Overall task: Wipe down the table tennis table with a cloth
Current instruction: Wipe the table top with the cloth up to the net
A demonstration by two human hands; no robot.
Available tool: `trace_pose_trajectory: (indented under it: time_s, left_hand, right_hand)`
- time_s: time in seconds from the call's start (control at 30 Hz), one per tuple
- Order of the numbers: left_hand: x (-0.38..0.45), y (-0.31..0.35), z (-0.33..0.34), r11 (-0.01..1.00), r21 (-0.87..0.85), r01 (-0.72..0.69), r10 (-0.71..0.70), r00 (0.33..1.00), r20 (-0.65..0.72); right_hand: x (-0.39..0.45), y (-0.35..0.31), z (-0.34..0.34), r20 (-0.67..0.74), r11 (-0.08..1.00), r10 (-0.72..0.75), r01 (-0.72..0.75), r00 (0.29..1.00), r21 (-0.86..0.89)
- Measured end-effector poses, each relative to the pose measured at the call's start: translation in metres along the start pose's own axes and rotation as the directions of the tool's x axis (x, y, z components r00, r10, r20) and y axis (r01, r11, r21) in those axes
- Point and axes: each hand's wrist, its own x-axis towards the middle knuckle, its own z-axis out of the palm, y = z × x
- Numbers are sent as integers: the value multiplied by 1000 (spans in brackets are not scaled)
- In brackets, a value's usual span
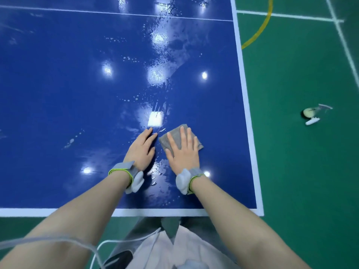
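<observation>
A grey cloth (179, 139) is pressed flat on the blue table (58, 84) under the straight fingers of the right hand (182, 152), at 4 o'clock from the frame's centre. The left hand (141, 148) is laid flat on the surface just beside the cloth, at its 9 o'clock, holding nothing. Wet streaks and droplets are seen towards 12 o'clock, so much wiping is judged to be left. No legible writing is shown.
</observation>
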Motion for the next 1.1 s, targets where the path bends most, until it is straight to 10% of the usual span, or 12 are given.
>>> trace_pose_trajectory:
  time_s: [0.63,1.1]
  left_hand:
    - [-25,-38,-11,988,41,-152,148,986,76]
    - [-44,-55,-15,978,55,-200,194,976,99]
  right_hand:
    - [-39,24,5,16,930,365,-365,931,38]
    - [-73,-55,28,-92,974,227,-225,970,30]
